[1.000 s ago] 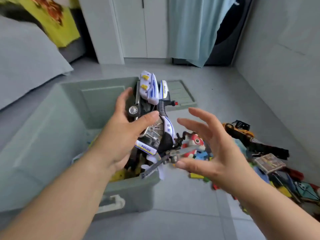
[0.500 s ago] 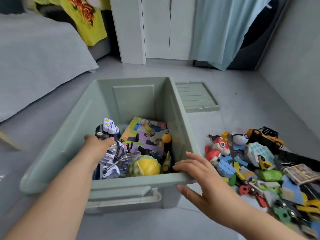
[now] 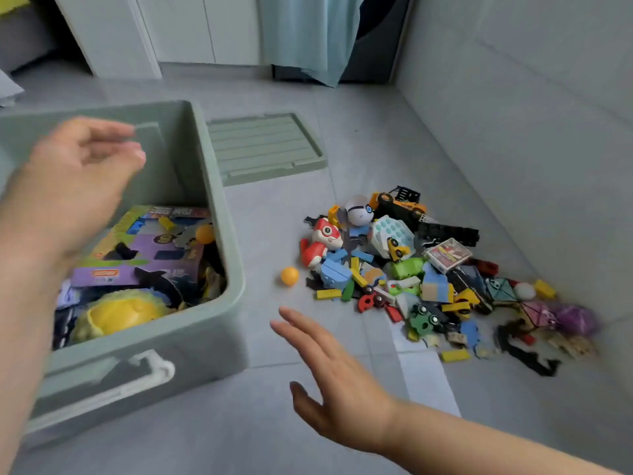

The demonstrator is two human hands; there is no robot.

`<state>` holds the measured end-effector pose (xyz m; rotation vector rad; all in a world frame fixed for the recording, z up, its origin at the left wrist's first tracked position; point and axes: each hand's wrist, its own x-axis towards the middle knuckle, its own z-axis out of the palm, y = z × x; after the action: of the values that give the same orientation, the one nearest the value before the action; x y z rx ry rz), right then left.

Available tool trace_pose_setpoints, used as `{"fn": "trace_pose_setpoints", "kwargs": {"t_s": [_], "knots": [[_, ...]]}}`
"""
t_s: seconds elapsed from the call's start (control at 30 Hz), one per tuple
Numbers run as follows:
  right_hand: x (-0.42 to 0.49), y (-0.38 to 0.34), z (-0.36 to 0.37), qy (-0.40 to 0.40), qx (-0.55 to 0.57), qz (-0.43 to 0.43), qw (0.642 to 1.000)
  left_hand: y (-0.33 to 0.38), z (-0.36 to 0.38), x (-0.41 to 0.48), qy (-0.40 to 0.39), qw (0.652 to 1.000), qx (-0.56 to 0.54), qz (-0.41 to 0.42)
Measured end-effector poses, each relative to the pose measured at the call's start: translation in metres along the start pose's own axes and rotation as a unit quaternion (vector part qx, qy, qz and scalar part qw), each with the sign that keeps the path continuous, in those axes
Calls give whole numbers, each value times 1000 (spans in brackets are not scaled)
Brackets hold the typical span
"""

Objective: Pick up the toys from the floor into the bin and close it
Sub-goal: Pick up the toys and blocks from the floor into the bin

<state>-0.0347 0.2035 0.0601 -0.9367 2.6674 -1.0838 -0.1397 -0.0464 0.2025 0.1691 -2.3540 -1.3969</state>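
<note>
My L hand hangs loose over bin, R hand flat; both empty. At R's 12 o'clock, orange ball: prob. light, rolls easily; pinch sides.

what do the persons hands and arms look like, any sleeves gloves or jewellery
The left hand and the right hand are both bare: no gloves, rings, watch or bracelet can be seen. No sleeve is in view on either side up to the frame's edge.
</note>
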Motion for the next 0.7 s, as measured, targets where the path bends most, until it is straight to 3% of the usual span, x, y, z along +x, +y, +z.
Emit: {"fn": "trace_pose_setpoints", "kwargs": {"t_s": [0.1, 0.17, 0.27, 0.33, 0.5, 0.7], "knots": [[-43, 62, -5, -1, -26, 169, 985, 53, 64, -25, -117, 979, -161, 46], [-70, 109, -19, 31, -57, 306, 950, 64, 119, -54, -218, 950, -221, 16], [-98, 164, -49, 77, -81, 443, 889, 49, 203, -113, -385, 881, -234, -149], [-102, 188, -63, 104, -80, 465, 875, 24, 248, -149, -430, 832, -217, -276], [-79, 223, -65, 37, -123, 419, 899, -24, 313, -182, -352, 821, -175, -414], [-74, 225, -33, -19, -153, 363, 919, -42, 325, -214, -178, 781, -281, -529]]}}
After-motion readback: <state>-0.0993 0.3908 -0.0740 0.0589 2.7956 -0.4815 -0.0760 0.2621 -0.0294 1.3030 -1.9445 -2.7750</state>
